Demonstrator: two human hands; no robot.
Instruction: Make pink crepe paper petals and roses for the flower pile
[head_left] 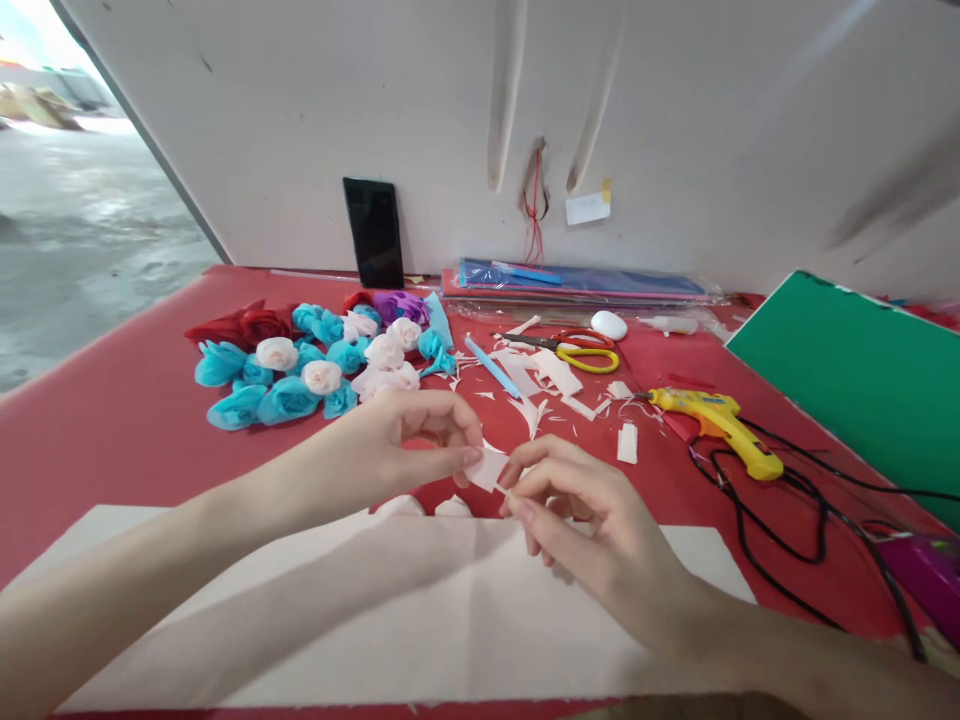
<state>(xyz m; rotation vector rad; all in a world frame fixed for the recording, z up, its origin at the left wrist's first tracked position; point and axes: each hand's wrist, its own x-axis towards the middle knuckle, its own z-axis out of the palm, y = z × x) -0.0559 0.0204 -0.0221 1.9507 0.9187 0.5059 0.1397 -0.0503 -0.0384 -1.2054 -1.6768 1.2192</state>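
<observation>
Between thumb and fingers, my left hand (431, 440) pinches a small piece of pale pink paper (487, 468). My right hand (574, 500) is closed at the opposite side of that piece, its thumb and fingertips pressed together at the lower corner. Both hands are above the far edge of a large white sheet (360, 610). Just past that edge lie two small white paper pieces (401, 506), partly hidden. Beyond my left hand sits a cluster of paper flowers (289, 400) in blue, white, red and purple.
Pale paper scraps (555, 372), scissors (589, 355) and a light blue stick (491, 367) lie ahead. At right are a yellow glue gun (712, 425), its black cord (787, 560) and a green board (862, 370). A phone (375, 235) leans on the wall.
</observation>
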